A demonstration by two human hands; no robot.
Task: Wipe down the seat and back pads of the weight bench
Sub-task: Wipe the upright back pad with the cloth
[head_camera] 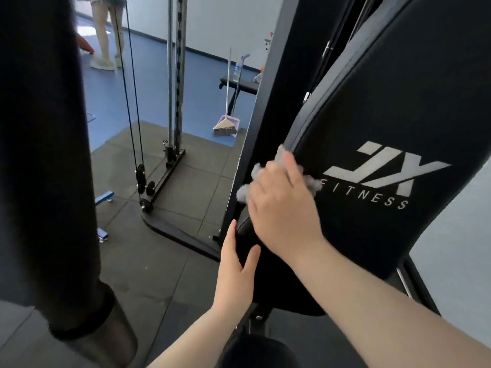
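The black back pad (393,107) of the weight bench rises steeply at the right, printed with a white JX FITNESS logo (382,176). My right hand (284,205) presses a grey cloth (256,173) against the pad's left edge, just left of the logo. My left hand (236,266) grips the lower left edge of the pad with fingers wrapped round it. A rounded black pad (255,351) shows at the bottom edge; whether it is the seat I cannot tell.
A black upright post (268,83) stands right behind the pad's left edge. A large dark column (47,155) fills the left. A cable machine (170,155) stands on the rubber mats, with a broom and dustpan (225,126) beyond. A person's legs (106,35) are at the far back.
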